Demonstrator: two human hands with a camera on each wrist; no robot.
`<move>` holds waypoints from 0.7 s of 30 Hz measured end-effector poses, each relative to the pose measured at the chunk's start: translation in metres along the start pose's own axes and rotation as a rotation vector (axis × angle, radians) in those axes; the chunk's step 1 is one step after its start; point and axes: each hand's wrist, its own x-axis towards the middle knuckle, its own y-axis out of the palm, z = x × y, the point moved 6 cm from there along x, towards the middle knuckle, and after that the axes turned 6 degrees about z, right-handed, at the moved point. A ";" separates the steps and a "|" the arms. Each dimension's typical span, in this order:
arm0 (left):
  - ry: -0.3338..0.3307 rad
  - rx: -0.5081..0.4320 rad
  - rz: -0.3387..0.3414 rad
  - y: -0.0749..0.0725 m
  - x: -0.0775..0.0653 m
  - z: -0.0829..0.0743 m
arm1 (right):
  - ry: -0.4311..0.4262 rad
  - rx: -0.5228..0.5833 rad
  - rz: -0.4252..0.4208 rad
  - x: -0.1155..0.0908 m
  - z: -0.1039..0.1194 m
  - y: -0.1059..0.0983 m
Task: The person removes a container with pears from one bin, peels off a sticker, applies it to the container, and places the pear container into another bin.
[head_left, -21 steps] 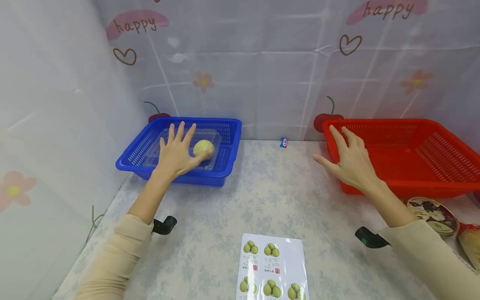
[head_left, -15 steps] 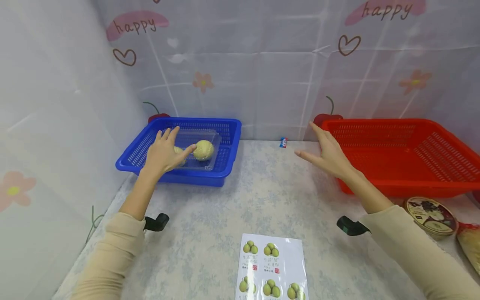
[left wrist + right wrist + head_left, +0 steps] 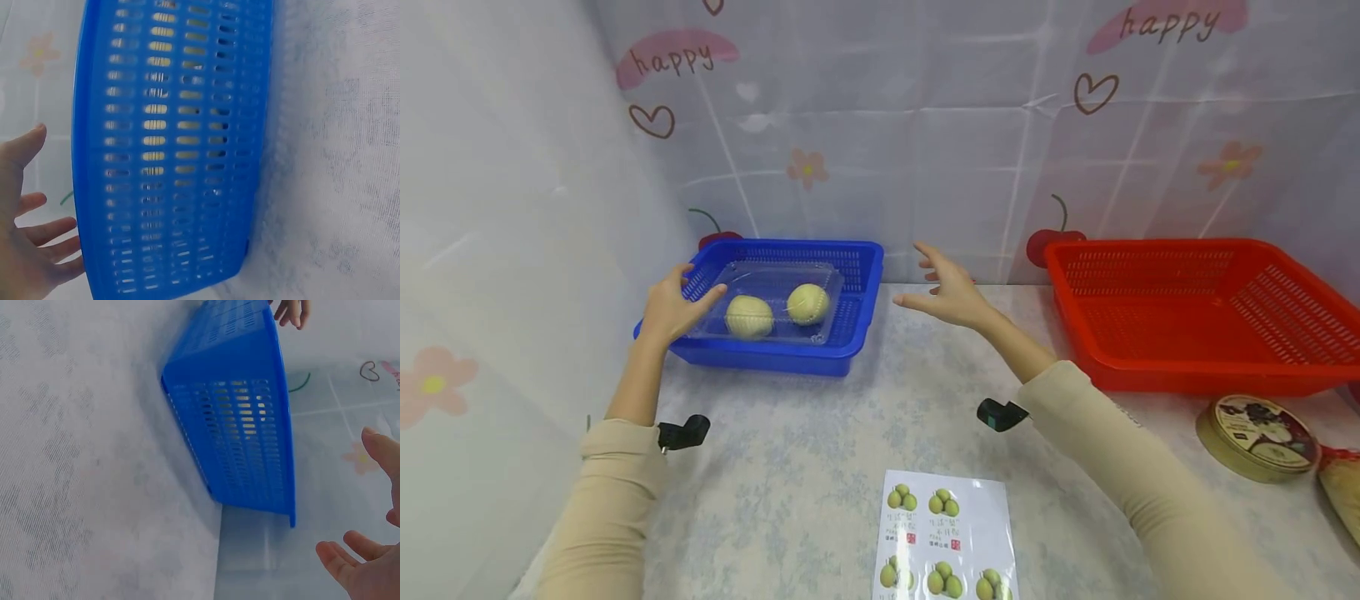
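Pale creased sheeting point(image 3: 880, 125) behind, printed hearts point(image 3: 1096, 93), orange flowers point(image 3: 808, 168), cherries point(image 3: 1047, 247); whitish sheet point(image 3: 505, 167) at left; mottled pale tabletop point(image 3: 805, 442).

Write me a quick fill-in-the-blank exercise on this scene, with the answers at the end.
The clear container lies in the basket coloured ____.
The pale round things visible through its plastic number ____.
The hand nearer the red basket is the person's ____.
That hand holds ____.
Missing words: blue; two; right; nothing.
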 end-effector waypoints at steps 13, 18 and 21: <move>-0.065 0.062 0.215 0.010 0.008 0.024 | 0.070 0.099 0.074 0.049 0.021 0.059; -0.095 0.050 0.291 0.018 0.010 0.028 | 0.080 0.089 0.123 0.064 0.033 0.077; -0.105 0.052 0.327 0.021 0.010 0.029 | 0.102 0.061 0.164 0.070 0.040 0.085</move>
